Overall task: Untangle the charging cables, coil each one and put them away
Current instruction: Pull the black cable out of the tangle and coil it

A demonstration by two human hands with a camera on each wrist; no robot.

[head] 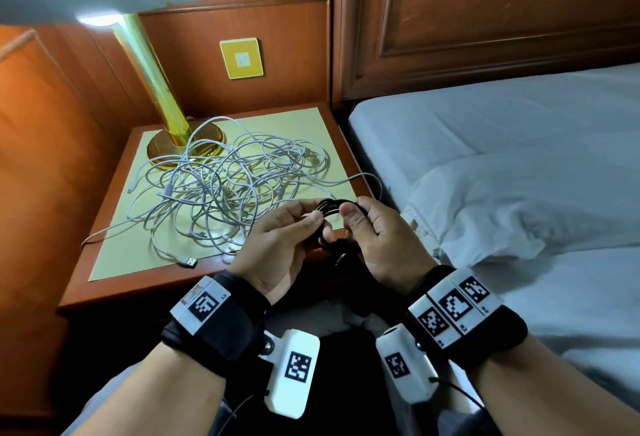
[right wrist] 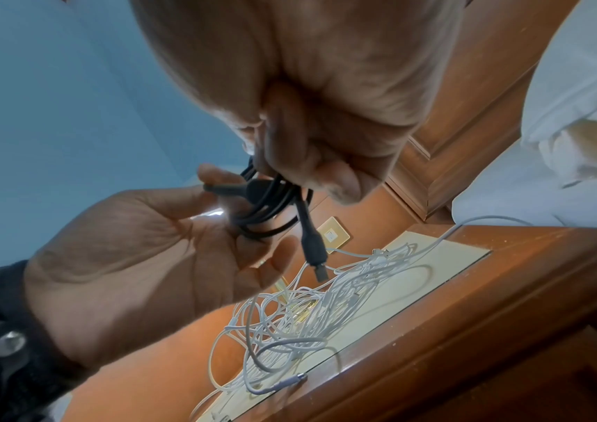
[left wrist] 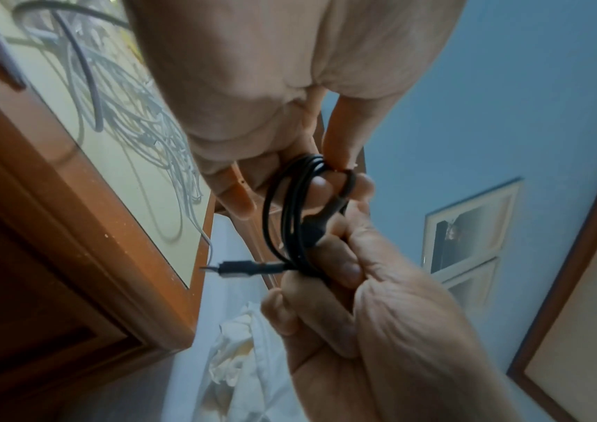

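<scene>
A black charging cable (head: 329, 208), wound into a small coil, hangs between both hands in front of the nightstand. My left hand (head: 308, 217) pinches the top of the coil (left wrist: 290, 222) between thumb and fingers (left wrist: 336, 145). My right hand (head: 356, 208) grips the coil's other side, fingers curled round the strands (right wrist: 272, 205). One black plug (left wrist: 235, 269) sticks out of the coil. A tangle of several white cables (head: 225, 179) lies spread over the nightstand top (head: 294, 120), behind the hands. One white USB plug (head: 188, 261) lies at the front edge.
A brass lamp (head: 162, 99) stands at the nightstand's back left, with white cable loops against its base. A yellow wall switch (head: 241, 58) sits on the wood panel behind. The bed (head: 502, 130) with a white pillow (head: 519, 200) is close on the right.
</scene>
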